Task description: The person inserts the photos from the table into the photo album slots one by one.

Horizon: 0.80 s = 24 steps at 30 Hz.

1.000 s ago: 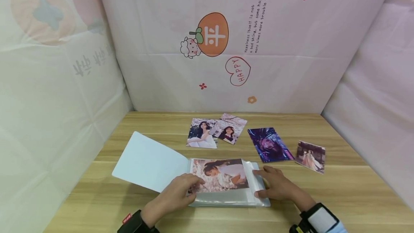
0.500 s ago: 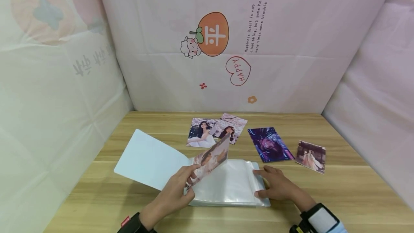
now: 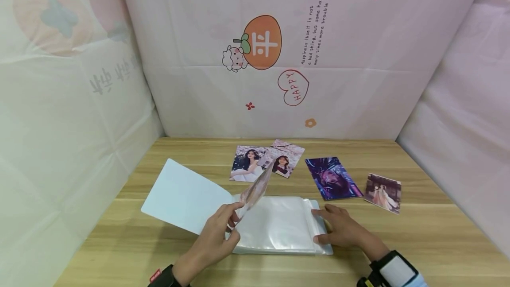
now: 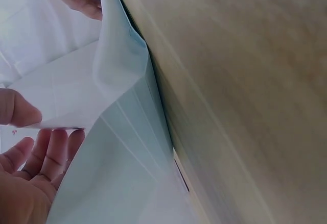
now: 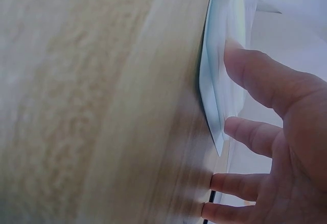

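An open photo album (image 3: 279, 229) with clear sleeves lies on the wooden table (image 3: 418, 234), its white cover (image 3: 183, 196) spread out to the left. My left hand (image 3: 232, 219) pinches a sleeve page (image 3: 256, 187) holding a pink photo and keeps it raised nearly on edge over the spine. In the left wrist view, the thumb (image 4: 18, 110) and fingers (image 4: 48, 150) close on that translucent page (image 4: 76, 94). My right hand (image 3: 328, 225) rests flat with straight fingers on the album's right edge (image 5: 217, 81), also in the right wrist view (image 5: 276, 127).
Several loose photos lie beyond the album: two overlapping portraits (image 3: 249, 164) (image 3: 283, 157), a purple one (image 3: 332, 177) and a small one (image 3: 383, 191) to the right. Fabric walls printed with cartoons (image 3: 263, 43) close in the table on three sides.
The photo page lay flat under my left fingers; the left hand has lifted it up and leftward until it stands almost on edge. The right hand has stayed still.
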{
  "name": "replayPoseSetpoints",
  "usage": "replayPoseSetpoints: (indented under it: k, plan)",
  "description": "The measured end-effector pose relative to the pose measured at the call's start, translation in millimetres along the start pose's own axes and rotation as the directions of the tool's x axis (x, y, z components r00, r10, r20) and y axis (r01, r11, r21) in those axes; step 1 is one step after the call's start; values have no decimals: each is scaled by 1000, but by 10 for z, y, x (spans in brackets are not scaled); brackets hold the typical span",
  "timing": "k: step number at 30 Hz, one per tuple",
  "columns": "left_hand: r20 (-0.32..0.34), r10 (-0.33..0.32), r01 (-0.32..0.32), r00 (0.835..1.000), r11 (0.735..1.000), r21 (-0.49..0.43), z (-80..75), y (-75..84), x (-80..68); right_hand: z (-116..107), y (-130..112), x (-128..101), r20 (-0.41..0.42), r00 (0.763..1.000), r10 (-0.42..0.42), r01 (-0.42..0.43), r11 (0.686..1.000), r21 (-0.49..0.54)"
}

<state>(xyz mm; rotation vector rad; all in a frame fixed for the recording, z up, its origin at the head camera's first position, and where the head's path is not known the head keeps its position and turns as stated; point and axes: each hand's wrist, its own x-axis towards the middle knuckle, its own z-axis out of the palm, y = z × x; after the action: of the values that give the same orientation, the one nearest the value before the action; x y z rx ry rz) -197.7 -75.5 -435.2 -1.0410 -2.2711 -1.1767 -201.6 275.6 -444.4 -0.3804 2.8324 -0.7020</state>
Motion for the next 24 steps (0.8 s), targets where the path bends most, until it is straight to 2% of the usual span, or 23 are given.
replayPoseSetpoints:
  k: [3,8,13,18,24]
  plan:
    - [-72,21,-19,997,1000,22,-3,19,32,-2,-2,-2,2,1000,5,-5,1000,1]
    - [-190,38,-34,981,999,22,-32,66,87,-2,1,-3,3,1000,11,-11,1000,-1]
    - [-244,35,-42,969,999,-22,-67,113,108,6,9,6,-2,1000,-1,1,1000,-5]
    - [-312,54,-63,949,998,-20,-122,150,143,11,11,7,-6,1000,-1,1,1000,-7]
    - [-341,39,-52,939,998,-27,-172,164,143,5,3,0,-8,1000,1,-1,1000,-8]
